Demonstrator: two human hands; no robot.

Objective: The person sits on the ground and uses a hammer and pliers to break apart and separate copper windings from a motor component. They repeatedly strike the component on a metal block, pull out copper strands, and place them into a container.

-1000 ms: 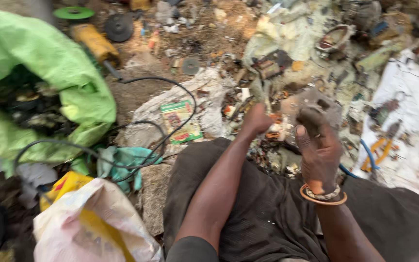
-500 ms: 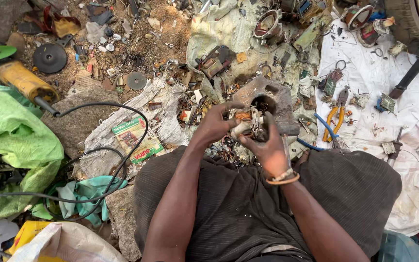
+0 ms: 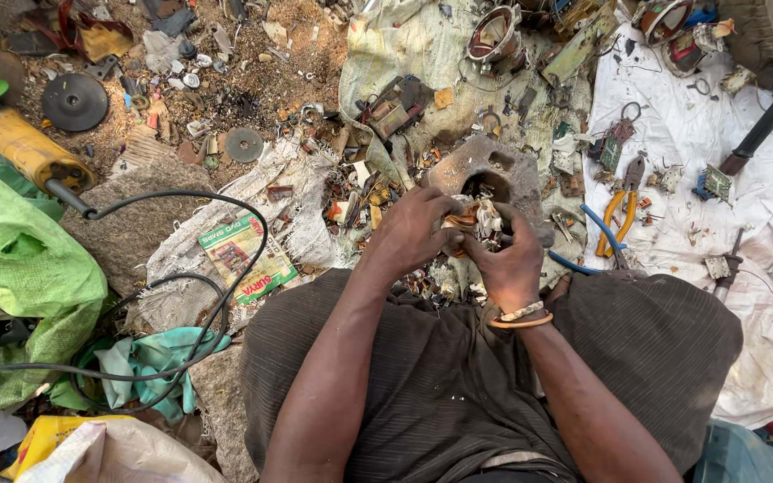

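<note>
Copper-wound scrap piece [image 3: 474, 220] pinched between fingers of left hand [image 3: 409, 234] and right hand [image 3: 509, 264], at 6 o'clock of grey block [image 3: 494, 170]. Best grip close, pull steadily. Pliers [image 3: 621, 201] at 3 o'clock, apart.

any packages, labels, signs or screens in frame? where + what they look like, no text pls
Printed flat packet: on the pale sack left of the left hand, under the black cable; rectangular, green, white and red.
Yellow plastic bag: bottom left corner, crumpled, partly under a white sack.
Green circuit board: on the white cloth, far right; small, rectangular.
No signs or screens.
</note>
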